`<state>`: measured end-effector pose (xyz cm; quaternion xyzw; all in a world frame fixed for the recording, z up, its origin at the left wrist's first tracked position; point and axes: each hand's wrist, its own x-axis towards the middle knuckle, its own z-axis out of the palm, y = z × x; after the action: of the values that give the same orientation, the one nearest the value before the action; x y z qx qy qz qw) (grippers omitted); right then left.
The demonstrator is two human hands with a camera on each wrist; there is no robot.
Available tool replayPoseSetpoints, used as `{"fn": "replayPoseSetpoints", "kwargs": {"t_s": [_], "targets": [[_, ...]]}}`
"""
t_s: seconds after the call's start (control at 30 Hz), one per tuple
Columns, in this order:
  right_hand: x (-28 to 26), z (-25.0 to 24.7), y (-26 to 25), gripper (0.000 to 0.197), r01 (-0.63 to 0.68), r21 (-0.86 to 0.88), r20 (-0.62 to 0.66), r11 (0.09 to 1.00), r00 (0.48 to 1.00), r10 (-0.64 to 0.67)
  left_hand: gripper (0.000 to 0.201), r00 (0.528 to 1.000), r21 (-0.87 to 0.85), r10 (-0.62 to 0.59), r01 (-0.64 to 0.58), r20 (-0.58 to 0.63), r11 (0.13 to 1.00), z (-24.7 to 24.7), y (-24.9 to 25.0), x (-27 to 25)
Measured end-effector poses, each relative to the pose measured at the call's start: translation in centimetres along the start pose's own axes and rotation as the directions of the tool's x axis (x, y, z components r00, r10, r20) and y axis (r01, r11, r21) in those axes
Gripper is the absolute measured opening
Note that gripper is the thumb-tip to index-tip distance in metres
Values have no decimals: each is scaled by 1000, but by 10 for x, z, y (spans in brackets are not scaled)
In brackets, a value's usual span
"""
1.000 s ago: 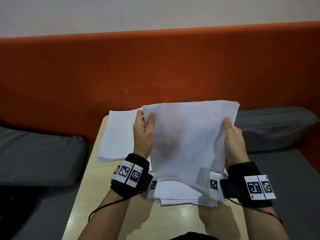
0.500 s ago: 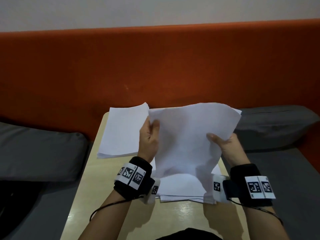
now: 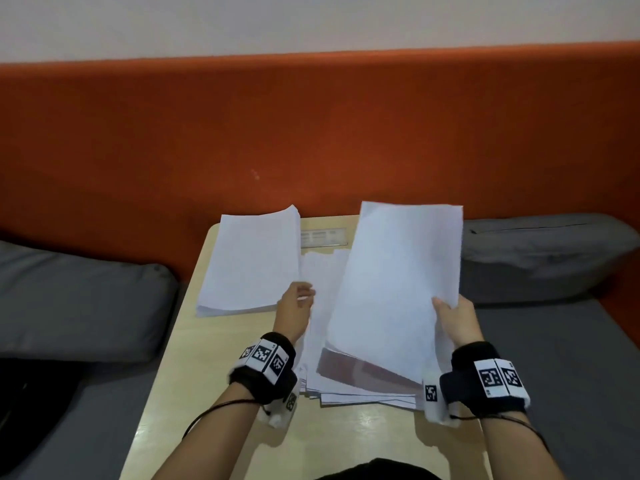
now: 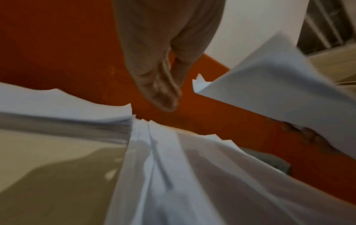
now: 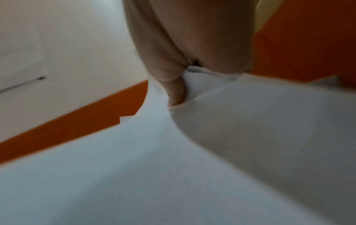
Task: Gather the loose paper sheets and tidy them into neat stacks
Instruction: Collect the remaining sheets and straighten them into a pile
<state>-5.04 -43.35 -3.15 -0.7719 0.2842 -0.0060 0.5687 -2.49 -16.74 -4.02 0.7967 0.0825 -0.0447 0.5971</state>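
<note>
My right hand (image 3: 446, 308) grips a thin bundle of white sheets (image 3: 398, 278) by its near right edge, thumb on top (image 5: 176, 89), and holds it raised and tilted over the right half of the table. My left hand (image 3: 306, 294) hovers with relaxed fingers (image 4: 163, 94) and nothing in it, between the neat stack (image 3: 249, 261) at the far left and the loose pile (image 3: 363, 396). That pile lies fanned and uneven on the table under the raised bundle, which hides much of it.
The small beige table (image 3: 221, 393) stands against an orange backrest (image 3: 311, 133). Grey cushions lie to the left (image 3: 79, 299) and right (image 3: 540, 254). A clear flat strip (image 3: 322, 237) lies at the table's far edge.
My left hand has let go of the raised sheets and dropped beside the loose pile. My right hand alone now holds them, turned lengthwise and shifted right.
</note>
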Motion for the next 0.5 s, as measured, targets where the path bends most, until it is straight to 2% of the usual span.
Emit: {"fn": "replayPoseSetpoints", "kwargs": {"t_s": [0.07, 0.13, 0.27, 0.37, 0.43, 0.5], "targets": [[2, -1, 16, 34, -104, -153, 59, 983, 992, 114, 35, 991, 233, -134, 124, 24, 964, 0, -18, 1], [-4, 6, 26, 29, -141, -285, 127, 948, 975, 183, 43, 973, 322, -223, 193, 57, 927, 4, -29, 0], [-2, 15, 34, 30, -178, -313, 117, 933, 968, 224, 40, 969, 406, -246, 215, 25, 888, 12, -30, 4], [3, 16, 33, 33, -182, -356, 103, 916, 967, 233, 6, 966, 389, -253, 214, 52, 896, 15, -23, 6], [6, 16, 33, 33, -186, -357, 70, 915, 972, 225, 9, 967, 472, -241, 174, 85, 864, 18, -18, 4], [6, 17, 31, 30, -197, -350, 36, 916, 974, 223, 25, 967, 518, -240, 161, 88, 840, 22, -20, 6]]}}
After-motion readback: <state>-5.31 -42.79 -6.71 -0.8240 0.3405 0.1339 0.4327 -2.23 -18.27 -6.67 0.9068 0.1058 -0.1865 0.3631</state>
